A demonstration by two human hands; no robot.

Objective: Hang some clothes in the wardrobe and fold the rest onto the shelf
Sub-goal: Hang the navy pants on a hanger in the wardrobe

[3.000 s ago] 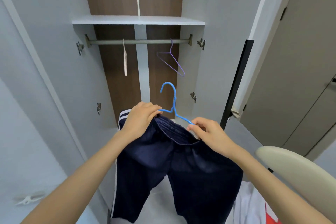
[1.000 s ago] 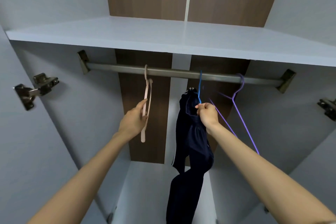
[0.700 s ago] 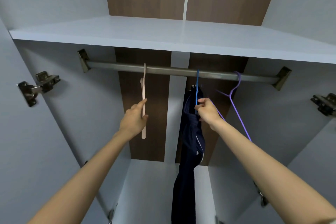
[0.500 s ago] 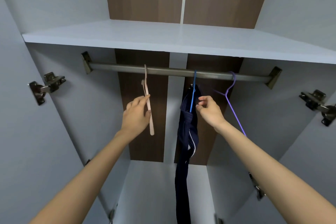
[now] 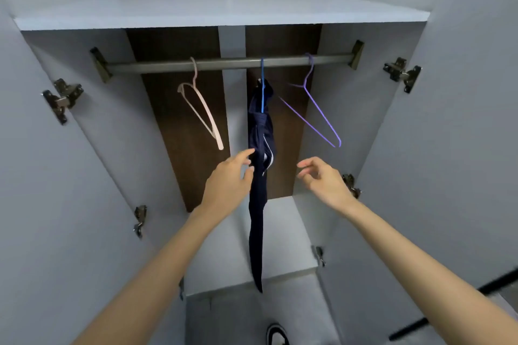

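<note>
Below the rail [image 5: 224, 64]: navy trousers [image 5: 260, 165] on blue hanger [image 5: 262, 87], between pink hanger [image 5: 200, 109] and purple hanger [image 5: 316, 109]. Left hand [image 5: 228, 179] and right hand [image 5: 322, 179] now released, fingers slack, empty. One garment hung; next due.

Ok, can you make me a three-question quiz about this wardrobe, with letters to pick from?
1. Where does the thin blue wire hanger hang on the grey metal rail?
A. between the other two hangers
B. far left
C. far right

2. How many hangers are on the rail?
A. one
B. three
C. five

3. What are the two hands doing?
A. both open, gripping nothing
B. both gripping hangers
C. folding a shirt

Answers: 1 A, the pale pink plastic hanger is left of it and the thin purple wire hanger right. 2 B, pink, blue and purple. 3 A, the left hand is beside the dark navy shorts and the right hand is in the air, fingers loose.
</note>
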